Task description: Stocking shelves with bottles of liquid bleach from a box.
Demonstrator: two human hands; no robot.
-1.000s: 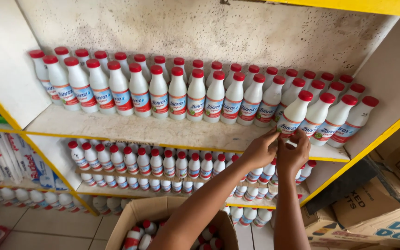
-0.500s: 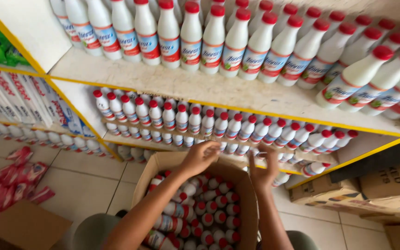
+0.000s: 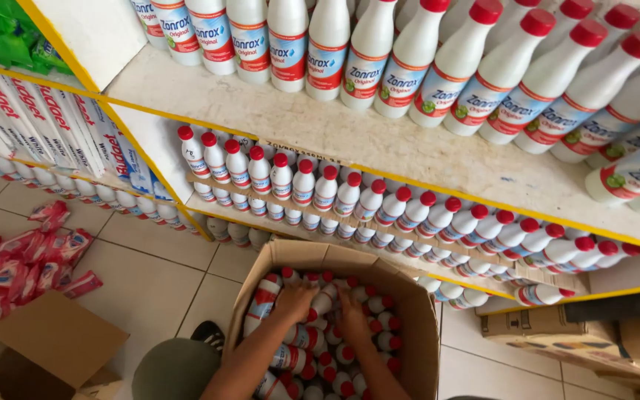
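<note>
While both arms are reaching down into the open cardboard box (image 3: 409, 311), the left hand (image 3: 295, 300) is lying on the heap of white bottles with red caps (image 3: 320, 348) inside it, its fingers curled around one bottle near the box's left wall. The right hand (image 3: 352, 315) is resting just beside it, toward the middle of the box, fingers bent down among the caps; whether it is actually pinching a bottle is not clear from this angle. The bottles in the box are lying on their sides, packed close and touching one another.

Above the box, a yellow-edged shelf (image 3: 409, 155) is carrying rows of the same kind of bottle standing upright (image 3: 368, 67), and a lower shelf behind the box is holding smaller red-capped bottles (image 3: 379, 204) in tidy ranks. To the left, on the tiled floor (image 3: 157, 274), red packets (image 3: 16, 259) are lying scattered beside another open cardboard box (image 3: 46, 348). Flattened cartons (image 3: 557, 326) are sitting on the floor to the right, under the shelving.
</note>
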